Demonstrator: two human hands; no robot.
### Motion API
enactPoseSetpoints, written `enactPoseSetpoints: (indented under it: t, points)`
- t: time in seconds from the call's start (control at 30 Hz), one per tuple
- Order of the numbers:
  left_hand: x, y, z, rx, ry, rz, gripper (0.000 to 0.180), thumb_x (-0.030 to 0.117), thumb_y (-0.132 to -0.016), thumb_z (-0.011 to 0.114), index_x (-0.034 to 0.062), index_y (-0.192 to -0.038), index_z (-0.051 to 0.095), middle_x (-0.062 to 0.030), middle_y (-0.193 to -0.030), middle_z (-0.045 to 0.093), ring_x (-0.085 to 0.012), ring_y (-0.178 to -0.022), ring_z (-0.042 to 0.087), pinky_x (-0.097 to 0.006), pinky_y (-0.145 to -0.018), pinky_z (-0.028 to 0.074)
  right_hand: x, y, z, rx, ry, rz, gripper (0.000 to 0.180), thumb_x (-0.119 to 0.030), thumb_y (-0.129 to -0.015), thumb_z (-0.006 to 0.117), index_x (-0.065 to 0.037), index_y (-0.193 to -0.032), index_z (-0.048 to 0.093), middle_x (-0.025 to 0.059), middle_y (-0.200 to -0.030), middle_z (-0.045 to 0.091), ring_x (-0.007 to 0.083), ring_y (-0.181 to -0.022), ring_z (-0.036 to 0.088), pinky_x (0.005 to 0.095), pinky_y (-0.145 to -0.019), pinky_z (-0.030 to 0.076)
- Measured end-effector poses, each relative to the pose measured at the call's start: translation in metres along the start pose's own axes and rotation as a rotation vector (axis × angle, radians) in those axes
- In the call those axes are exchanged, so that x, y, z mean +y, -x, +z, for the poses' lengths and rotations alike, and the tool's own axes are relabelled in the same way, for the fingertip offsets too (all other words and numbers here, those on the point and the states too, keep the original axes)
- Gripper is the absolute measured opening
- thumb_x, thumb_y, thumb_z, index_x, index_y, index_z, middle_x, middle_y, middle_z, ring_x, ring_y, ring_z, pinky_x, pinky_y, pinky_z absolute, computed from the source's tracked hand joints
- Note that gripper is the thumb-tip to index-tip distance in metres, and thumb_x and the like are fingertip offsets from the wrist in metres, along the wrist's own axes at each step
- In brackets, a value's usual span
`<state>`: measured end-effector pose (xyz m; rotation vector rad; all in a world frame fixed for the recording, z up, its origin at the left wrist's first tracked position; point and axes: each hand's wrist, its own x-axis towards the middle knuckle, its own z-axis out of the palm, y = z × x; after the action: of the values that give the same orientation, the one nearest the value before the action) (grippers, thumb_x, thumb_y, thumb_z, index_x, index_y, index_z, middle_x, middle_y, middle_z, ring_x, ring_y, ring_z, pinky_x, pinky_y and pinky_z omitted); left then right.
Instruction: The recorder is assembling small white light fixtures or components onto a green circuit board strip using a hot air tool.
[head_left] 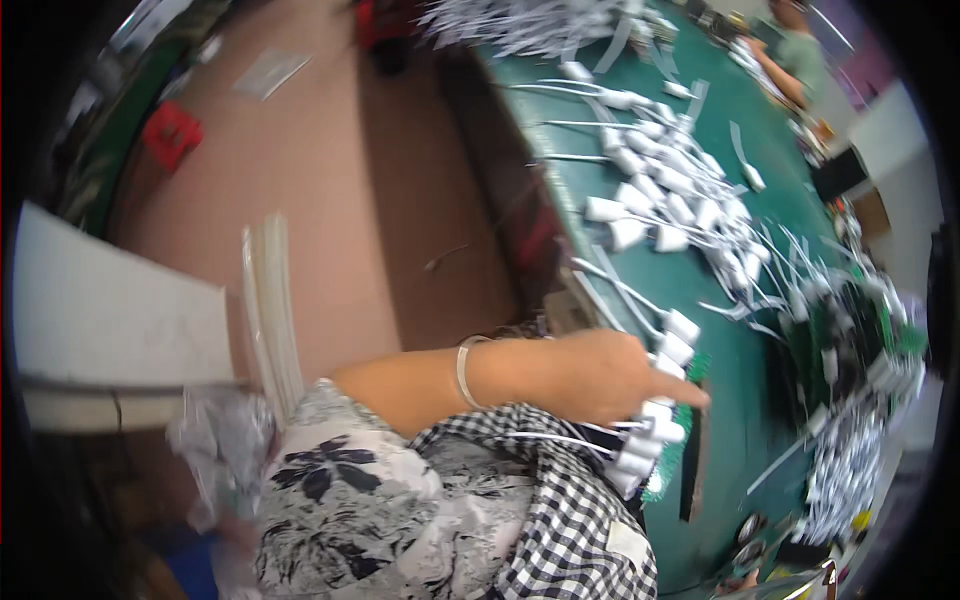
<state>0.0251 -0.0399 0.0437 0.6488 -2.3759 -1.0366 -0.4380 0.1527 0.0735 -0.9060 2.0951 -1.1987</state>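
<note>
Head view: left hand (600,375) grip clamped on white connectors (655,420) at green surface (740,400) edge; right hand unseen.

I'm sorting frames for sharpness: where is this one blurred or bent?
Head view: motion blur smears the pile of white-capped wired parts at the right; the green worktable edge bows with fisheye distortion; black corners vignette; the hand holding white plastic caps is fairly sharp.
</note>
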Motion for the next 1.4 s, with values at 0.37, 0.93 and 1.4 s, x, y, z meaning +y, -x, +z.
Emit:
enactPoseSetpoints:
  t: [0.37,0.93,1.4]
  points:
    - [0.021,-0.011,0.071,0.151,-0.306,0.256,0.016,0.028,-0.084,0.055,0.0168,-0.089,0.066,-0.0060,-0.067,0.065,-0.0304,-0.062,0.063,-0.044,-0.056,0.046,-0.110,0.028,0.218,-0.857,0.253,-0.993,0.031,-0.001,-0.070,0.078,-0.003,-0.097,0.062,0.0150,-0.090,0.063,0.0304,-0.080,0.063,0.0360,-0.071,0.050]
    - [0.021,0.049,0.069,0.266,-0.305,0.139,0.022,0.023,-0.074,0.063,0.0064,-0.060,0.062,-0.0095,-0.065,0.065,-0.0308,-0.062,0.064,-0.043,-0.053,0.050,-0.129,0.055,0.270,-1.243,0.222,-0.747,0.028,-0.006,-0.069,0.082,-0.006,-0.083,0.057,0.0091,-0.080,0.057,0.0246,-0.071,0.056,0.0381,-0.062,0.045]
    - [0.031,0.020,0.080,-0.160,-0.204,0.282,0.013,0.014,-0.071,0.062,0.0034,-0.064,0.060,-0.0119,-0.059,0.059,-0.0299,-0.053,0.060,-0.041,-0.048,0.048,-0.101,0.056,0.229,-1.215,0.115,-1.047,0.033,-0.014,-0.068,0.083,-0.005,-0.089,0.059,0.0089,-0.084,0.059,0.0258,-0.077,0.060,0.0343,-0.066,0.049]
